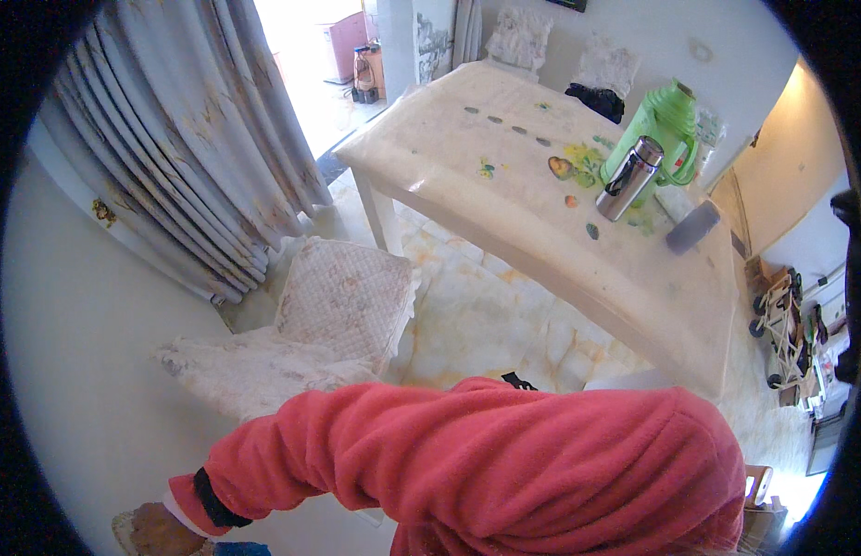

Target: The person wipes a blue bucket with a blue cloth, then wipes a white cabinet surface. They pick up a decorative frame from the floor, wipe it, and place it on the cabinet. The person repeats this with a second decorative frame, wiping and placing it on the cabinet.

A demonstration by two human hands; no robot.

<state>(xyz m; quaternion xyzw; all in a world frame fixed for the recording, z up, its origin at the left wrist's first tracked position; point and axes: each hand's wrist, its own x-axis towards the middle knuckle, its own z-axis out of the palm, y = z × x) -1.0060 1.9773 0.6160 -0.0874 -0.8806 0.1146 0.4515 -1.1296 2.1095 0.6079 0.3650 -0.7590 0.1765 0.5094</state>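
My right arm, in a red fleece sleeve (pixel 527 452) with a dark band near the cuff, stretches across to the lower left. At its end my right hand (pixel 159 532) is partly cut off by the picture's lower edge. A pale, textured thing (pixel 122 529) shows along the hand's outer side, and blue fabric (pixel 243 549) lies beside it. Whether the fingers grip anything cannot be made out. Above the arm stands a chair with a quilted, frilled seat cover (pixel 347 295) and a pale cover over its back (pixel 263 368). My left hand is out of view.
A covered table (pixel 458 153) bears a green thermos jug (pixel 652 128), a steel flask (pixel 630 178) and a grey cylindrical object (pixel 693 228). Grey curtains (pixel 194 139) hang beside a bright doorway. A folding cart (pixel 784 333) stands at the right. The floor is marbled tile (pixel 472 299).
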